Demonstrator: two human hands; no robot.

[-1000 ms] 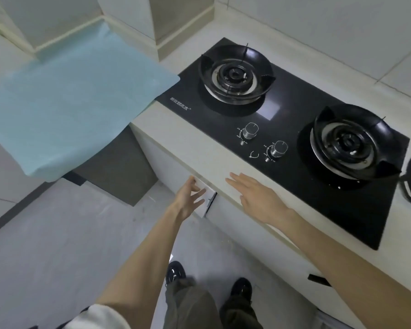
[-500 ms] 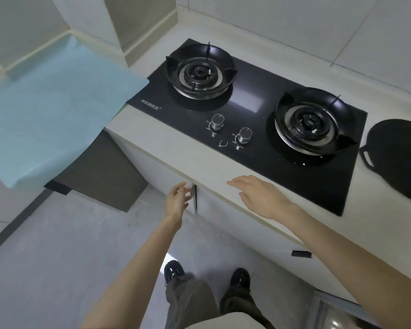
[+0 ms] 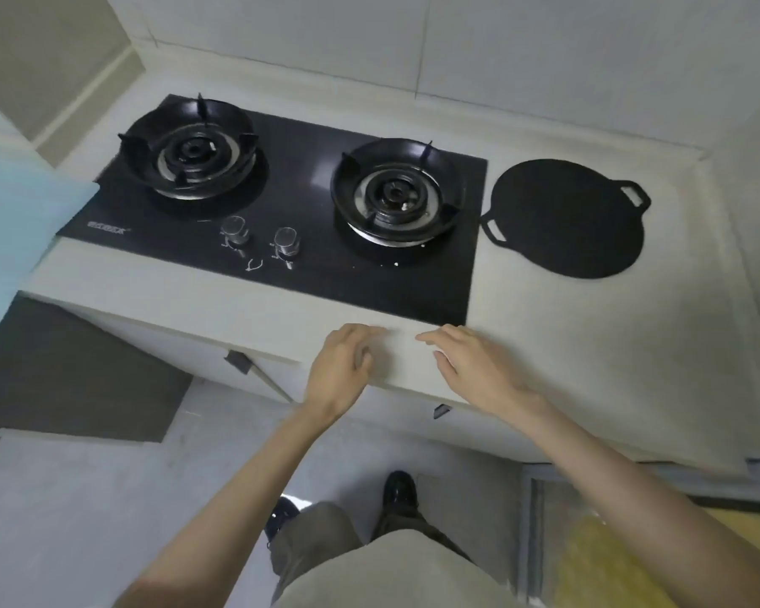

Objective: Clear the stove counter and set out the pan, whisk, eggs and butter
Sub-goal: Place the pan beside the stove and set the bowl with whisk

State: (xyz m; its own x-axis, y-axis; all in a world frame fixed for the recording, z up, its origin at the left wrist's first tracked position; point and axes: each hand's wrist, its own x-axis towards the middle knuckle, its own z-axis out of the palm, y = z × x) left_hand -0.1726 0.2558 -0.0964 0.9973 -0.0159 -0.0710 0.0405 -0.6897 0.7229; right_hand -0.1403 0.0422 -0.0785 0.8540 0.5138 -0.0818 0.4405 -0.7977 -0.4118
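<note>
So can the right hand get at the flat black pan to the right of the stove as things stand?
Probably yes: the right hand is open and holding nothing, and only bare counter lies between it and the pan.

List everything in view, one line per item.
stove: 1, black glass, set in the counter
burners: 2, black, left and right on the stove
knobs: 2, silver, front middle of the stove
pan: 1, black, flat, on the counter right of the stove
counter: 1, pale, around the stove
sheet: 1, light blue, left of the stove
cabinet handles: 2, dark, below the counter edge
mat: 1, dark grey, floor, left
shoes: 2, black, floor
left hand: empty, fingers loosely curled, counter's front edge
right hand: empty, fingers relaxed, counter's front edge
</note>
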